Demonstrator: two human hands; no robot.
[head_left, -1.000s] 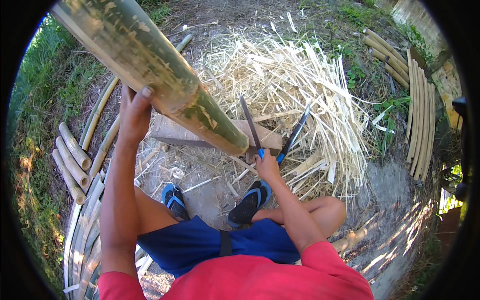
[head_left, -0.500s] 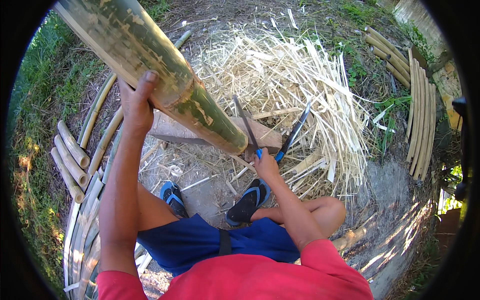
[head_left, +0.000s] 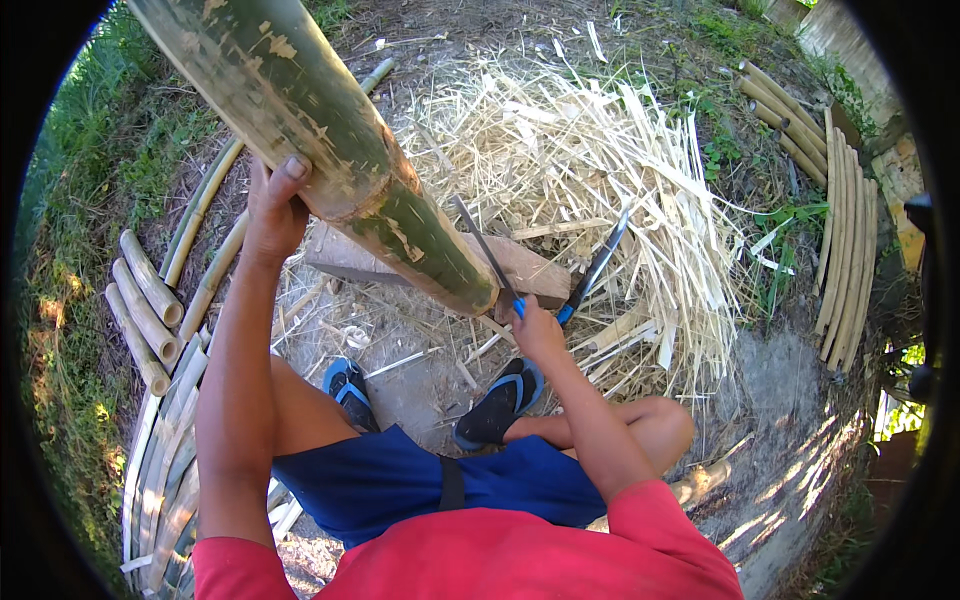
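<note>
A thick green bamboo pole [head_left: 345, 130] slants from the upper left down to the middle. My left hand [head_left: 278, 212] is closed round its left side near a node, thumb on top. The pole's lower end rests at a wooden block [head_left: 535, 262] on the ground. Beside that end, my right hand [head_left: 540, 328] grips the blue handle of a long-bladed knife [head_left: 482, 238]. The blade points away from me and crosses close to the pole's lower right side; whether they touch, I cannot tell. A second blue-handled blade [head_left: 600, 262] lies right of the block.
Pale bamboo shavings [head_left: 620, 180] are heaped beyond the block. Short bamboo pieces [head_left: 145, 310] and long split strips [head_left: 165, 450] lie at the left. More poles [head_left: 790, 120] and a row of slats [head_left: 848, 250] sit at the right. My sandalled feet [head_left: 490, 410] flank the work.
The knife's tip has swung slightly left, nearer the pole. Both hands keep their grips; the whole view has shifted a little.
</note>
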